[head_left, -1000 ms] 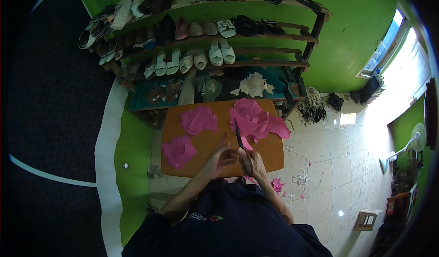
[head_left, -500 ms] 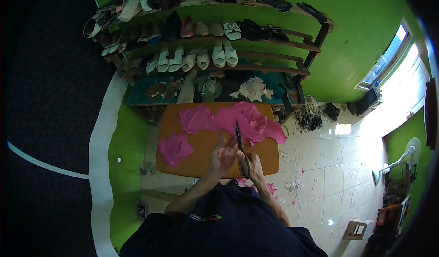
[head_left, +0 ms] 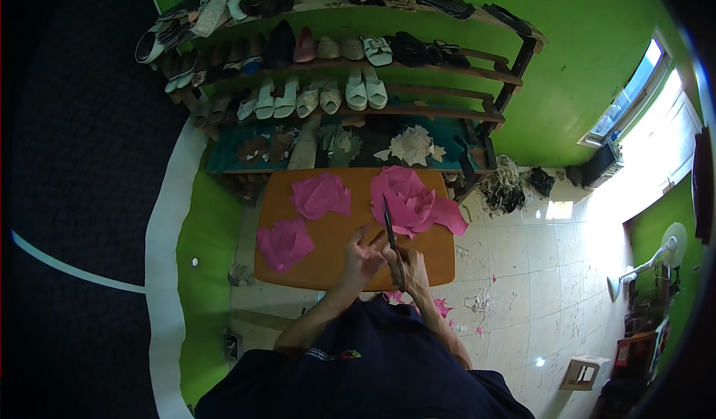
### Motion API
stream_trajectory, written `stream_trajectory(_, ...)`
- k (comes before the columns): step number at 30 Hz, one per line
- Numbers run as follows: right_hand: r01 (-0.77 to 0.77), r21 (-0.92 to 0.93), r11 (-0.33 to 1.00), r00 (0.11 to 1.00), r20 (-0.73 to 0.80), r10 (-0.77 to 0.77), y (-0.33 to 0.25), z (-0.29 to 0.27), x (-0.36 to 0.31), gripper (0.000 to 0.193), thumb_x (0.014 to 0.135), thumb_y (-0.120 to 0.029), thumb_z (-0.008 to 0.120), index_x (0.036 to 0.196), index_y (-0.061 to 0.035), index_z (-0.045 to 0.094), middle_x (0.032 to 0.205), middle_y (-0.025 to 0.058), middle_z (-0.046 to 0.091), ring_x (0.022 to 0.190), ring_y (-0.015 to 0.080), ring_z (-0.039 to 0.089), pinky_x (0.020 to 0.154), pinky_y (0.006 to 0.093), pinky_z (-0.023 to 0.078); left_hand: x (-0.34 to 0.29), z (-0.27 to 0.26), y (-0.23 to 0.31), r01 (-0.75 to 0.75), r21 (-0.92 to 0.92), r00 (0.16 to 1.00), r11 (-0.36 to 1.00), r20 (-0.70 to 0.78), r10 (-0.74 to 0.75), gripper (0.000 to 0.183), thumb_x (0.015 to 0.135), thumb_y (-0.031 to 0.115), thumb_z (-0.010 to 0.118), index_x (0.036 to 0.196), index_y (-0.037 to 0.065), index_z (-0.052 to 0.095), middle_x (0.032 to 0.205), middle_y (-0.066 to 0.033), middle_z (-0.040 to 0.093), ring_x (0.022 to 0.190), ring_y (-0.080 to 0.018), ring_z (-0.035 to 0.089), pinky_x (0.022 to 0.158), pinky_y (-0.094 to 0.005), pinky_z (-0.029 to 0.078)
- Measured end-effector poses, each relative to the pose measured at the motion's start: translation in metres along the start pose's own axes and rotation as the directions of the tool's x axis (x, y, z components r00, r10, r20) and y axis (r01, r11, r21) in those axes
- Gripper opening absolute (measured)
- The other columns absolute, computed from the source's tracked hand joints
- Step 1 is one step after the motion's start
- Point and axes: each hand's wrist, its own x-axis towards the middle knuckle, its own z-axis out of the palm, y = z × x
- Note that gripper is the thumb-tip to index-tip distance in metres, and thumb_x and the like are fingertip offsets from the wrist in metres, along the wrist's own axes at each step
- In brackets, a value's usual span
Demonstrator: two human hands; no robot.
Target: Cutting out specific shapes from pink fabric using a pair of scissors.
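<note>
My right hand (head_left: 415, 270) is wrapped round a pair of dark scissors (head_left: 391, 232), whose blades point away from me over the table. Just to its left is my left hand (head_left: 362, 258), palm turned up and fingers apart, with nothing in it. Beyond the scissors' tip lies a heap of pink cut pieces (head_left: 406, 195), one of them reaching past the table's right edge. Two smaller piles of pink pieces rest on the left part of the table, a far pile (head_left: 321, 195) and a near pile (head_left: 286, 244).
The orange-brown table (head_left: 335, 232) stands against a wooden rack (head_left: 447, 113) holding sandals, shoes and cut scraps. Pink and pale scraps (head_left: 481, 300) litter the tiled floor to the right. A black bag (head_left: 542, 183) and a white fan (head_left: 675, 246) are further right.
The pink piece that stretched between the far left pile and the right heap has left my left hand and now lies on the heap. My left hand's fingers have spread; the scissors barely moved.
</note>
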Motion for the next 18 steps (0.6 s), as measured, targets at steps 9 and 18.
stream_trajectory(9,0.115,-0.056,0.992,0.988,-0.098,-0.121,0.005,0.007,0.007,0.069,0.086,-0.064,0.064,0.073,0.0031,0.061,0.053,0.0025,0.05,0.048,0.0111,0.051,0.045,0.0296,0.042,-0.024,0.028,-0.016,0.46,0.036,0.859,0.887,0.234,-0.455,0.069,0.09,0.075,0.043,0.125,0.017,0.057,0.132,-0.009,0.059,0.128,-0.0285,0.051,0.105,-0.0507,0.04)
stream_trajectory(18,0.014,0.014,1.0,0.998,-0.058,-0.013,-0.006,0.001,0.001,0.067,0.085,-0.063,0.067,0.069,0.002,0.058,0.051,0.0029,0.047,0.046,0.0105,0.05,0.043,0.0299,0.04,-0.007,0.03,0.0,-0.083,0.0,0.98,0.997,0.182,0.082,0.051,0.1,0.045,0.054,0.138,0.01,0.049,0.142,-0.0071,0.05,0.131,-0.0213,0.047,0.102,-0.0389,0.044)
